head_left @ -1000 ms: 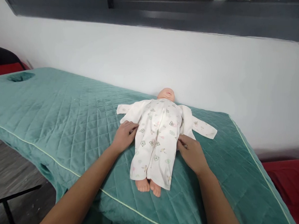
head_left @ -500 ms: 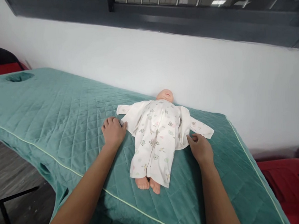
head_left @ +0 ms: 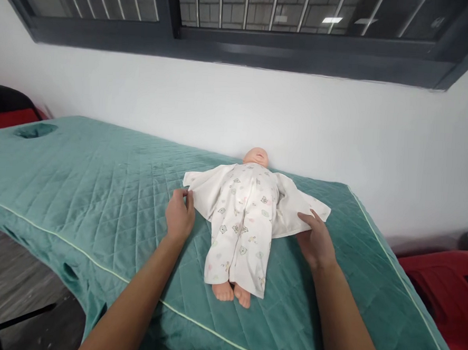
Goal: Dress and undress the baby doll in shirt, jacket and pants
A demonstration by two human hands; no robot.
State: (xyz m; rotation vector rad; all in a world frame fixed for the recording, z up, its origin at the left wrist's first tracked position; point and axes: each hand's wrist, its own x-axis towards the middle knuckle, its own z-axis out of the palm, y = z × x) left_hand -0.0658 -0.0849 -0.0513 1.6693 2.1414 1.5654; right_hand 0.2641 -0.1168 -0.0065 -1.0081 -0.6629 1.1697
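Note:
A baby doll (head_left: pixel 256 156) lies on its back on a green quilted bed cover (head_left: pixel 118 189), head toward the wall and bare feet toward me. It wears white printed trousers (head_left: pixel 240 244) and a white baby shirt (head_left: pixel 291 205), whose front panels are spread out to both sides. My left hand (head_left: pixel 180 214) pinches the edge of the left panel, near the sleeve end. On the other side my right hand (head_left: pixel 316 238) grips the right panel's edge between thumb and fingers, holding it stretched outward over the sleeve.
A white wall (head_left: pixel 163 97) with a dark-framed window (head_left: pixel 233 51) rises behind the bed. Red cases or seats stand at the right (head_left: pixel 444 293) and far left. The cover has a face hole (head_left: pixel 36 130) at its left end. A black metal frame (head_left: pixel 14 320) stands at lower left.
Both front panels of the shirt have been drawn outward and up, now covering more of the sleeves. My left fingers have closed on the left edge. The view has tilted up slightly.

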